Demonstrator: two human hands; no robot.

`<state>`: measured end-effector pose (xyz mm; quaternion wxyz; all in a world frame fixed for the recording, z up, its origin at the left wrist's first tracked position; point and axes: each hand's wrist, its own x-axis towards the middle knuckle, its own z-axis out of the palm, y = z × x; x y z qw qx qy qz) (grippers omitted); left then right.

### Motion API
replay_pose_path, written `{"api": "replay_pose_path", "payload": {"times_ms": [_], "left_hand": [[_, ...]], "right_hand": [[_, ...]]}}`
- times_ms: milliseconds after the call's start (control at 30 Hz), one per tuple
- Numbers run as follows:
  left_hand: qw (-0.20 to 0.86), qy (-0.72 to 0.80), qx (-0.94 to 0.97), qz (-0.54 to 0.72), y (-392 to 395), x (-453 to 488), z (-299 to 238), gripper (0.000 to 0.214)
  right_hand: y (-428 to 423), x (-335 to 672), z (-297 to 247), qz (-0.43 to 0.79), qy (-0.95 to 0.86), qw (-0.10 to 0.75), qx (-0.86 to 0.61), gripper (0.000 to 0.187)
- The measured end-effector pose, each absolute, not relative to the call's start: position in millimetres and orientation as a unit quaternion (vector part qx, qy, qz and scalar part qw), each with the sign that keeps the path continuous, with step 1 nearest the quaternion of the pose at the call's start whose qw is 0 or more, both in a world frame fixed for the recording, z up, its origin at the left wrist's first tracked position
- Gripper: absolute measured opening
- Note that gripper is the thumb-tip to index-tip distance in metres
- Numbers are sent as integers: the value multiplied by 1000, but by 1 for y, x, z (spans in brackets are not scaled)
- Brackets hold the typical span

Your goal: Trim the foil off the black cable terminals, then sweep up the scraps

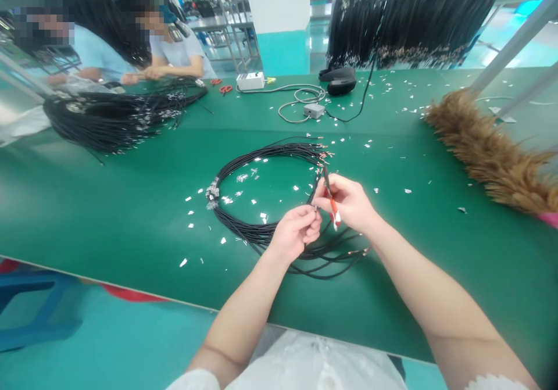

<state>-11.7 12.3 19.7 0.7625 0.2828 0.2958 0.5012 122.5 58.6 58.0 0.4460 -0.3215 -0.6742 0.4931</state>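
Note:
A looped bundle of black cables (pixel 250 233) lies on the green table, gathered at its left by a pale wrap (pixel 212 193). Bare copper ends (pixel 325 156) fan out at its upper right. Over the right side of the loop, my left hand (pixel 299 230) pinches the end of one black cable, partly hidden by the fingers. Just right of it and nearly touching, my right hand (pixel 349 201) is closed around red-handled scissors (pixel 334 208), their dark blades pointing away from me. The fingers of my right hand also meet the cable end.
White scraps (pixel 264 215) litter the green table (pixel 131 215). Farther back are a grey box with cord (pixel 314 110), a black device (pixel 341 81), a white power strip (pixel 250 81) and red scissors (pixel 225 89). Brown feather duster (pixel 492 151) at right; two people handle cables (pixel 104 122) at left.

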Motion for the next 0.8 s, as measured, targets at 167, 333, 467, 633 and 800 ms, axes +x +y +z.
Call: {"api": "replay_pose_path", "payload": {"times_ms": [167,333,467,633,800], "left_hand": [[796,265,269,473,15,-22,26,17],[700,343,300,550,14,-18,21,14],[615,390,319,606,14,-18,19,15],[582,397,342,622,14,-17,19,15],[568,412,362,614,14,-14,16,15]], "right_hand": [[57,125,53,518,-644,478,-297,16],[55,128,38,531,-581,505,-355,21],[51,143,36,423,-681,408,-438,27],[43,156,44,193,-855,212,-432,35],[40,154,48,132,-876,179,-428,36]]}}
